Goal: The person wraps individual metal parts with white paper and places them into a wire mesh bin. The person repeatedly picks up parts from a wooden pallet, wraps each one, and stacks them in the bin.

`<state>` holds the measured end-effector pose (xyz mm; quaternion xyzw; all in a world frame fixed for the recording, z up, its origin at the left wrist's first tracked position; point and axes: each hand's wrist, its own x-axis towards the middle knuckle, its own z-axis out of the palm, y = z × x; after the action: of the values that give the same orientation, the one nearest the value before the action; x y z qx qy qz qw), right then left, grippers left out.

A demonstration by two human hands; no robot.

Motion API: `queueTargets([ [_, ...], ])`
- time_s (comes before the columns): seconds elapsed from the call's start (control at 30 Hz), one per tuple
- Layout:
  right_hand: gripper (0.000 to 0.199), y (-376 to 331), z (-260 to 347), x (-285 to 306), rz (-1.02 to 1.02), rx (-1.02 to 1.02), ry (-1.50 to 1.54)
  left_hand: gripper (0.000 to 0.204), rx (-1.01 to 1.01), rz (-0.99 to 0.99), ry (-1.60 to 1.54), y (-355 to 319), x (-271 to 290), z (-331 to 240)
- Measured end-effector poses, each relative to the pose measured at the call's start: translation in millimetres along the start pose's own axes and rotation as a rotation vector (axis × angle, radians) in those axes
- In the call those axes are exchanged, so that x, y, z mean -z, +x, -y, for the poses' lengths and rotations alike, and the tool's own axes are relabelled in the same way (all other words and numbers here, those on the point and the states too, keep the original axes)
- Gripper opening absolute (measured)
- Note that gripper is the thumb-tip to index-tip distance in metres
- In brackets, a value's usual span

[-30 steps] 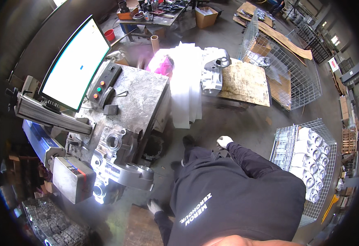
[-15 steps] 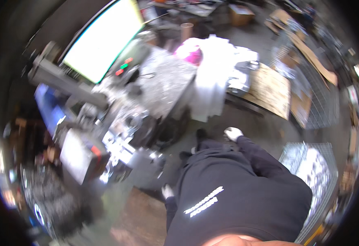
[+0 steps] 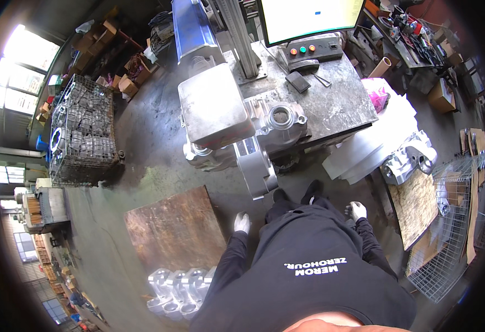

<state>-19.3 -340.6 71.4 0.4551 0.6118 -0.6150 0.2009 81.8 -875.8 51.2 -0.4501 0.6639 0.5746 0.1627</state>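
Observation:
Both my arms hang beside my body, with white gloves on the hands. My left hand (image 3: 242,222) holds nothing, its fingers loosely extended, near the corner of a rust-brown board (image 3: 170,227). My right hand (image 3: 356,211) has loosely bent fingers standing apart, and nothing shows in it. Ahead of me, a silver metal casting (image 3: 256,166) sticks out from the machine at the bench, under a grey box-shaped housing (image 3: 212,102). Several silver castings (image 3: 179,290) stand on the near end of the board, by my left forearm.
A metal-topped bench (image 3: 336,105) carries a button box (image 3: 314,51) and a monitor (image 3: 311,19). Another casting (image 3: 411,157) rests by white sheeting (image 3: 372,138) at right, near a plywood board (image 3: 416,207) and wire mesh (image 3: 439,263). A loaded wire cage (image 3: 82,133) stands far left.
The view has swung round, so the machine and bench now lie straight ahead and the board with castings shows at left. Both hands remain low at my sides. The earlier blur is gone.

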Motion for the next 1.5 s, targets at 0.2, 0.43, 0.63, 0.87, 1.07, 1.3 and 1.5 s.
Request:
queueTargets([
  [0.2,0.024,2,20,-9,0.030,0.086,-0.008,0.043,-0.017,-0.008,0.023,-4,-5,-11],
  [0.43,0.024,-2,8,-5,-0.030,0.013,-0.003,0.041,-0.002,-0.033,0.009,-6,-6,-13],
  [0.63,0.019,-10,-3,-2,-0.062,0.034,0.057,0.041,-0.036,-0.041,0.007,1,-8,-11],
  [0.87,0.019,0,-14,5,-0.122,0.136,0.078,0.039,-0.118,0.010,0.051,1,-6,-12],
  [1.07,0.016,-9,-17,-1,-0.181,0.210,-0.005,0.036,-0.087,0.049,-0.076,5,-4,-8],
  [1.3,0.021,-28,2,-11,-0.280,0.205,-0.039,0.030,-0.170,0.074,-0.158,11,0,2],
  [1.5,0.019,-28,7,-21,-0.254,0.246,-0.010,0.033,-0.125,0.094,-0.090,52,7,25],
])
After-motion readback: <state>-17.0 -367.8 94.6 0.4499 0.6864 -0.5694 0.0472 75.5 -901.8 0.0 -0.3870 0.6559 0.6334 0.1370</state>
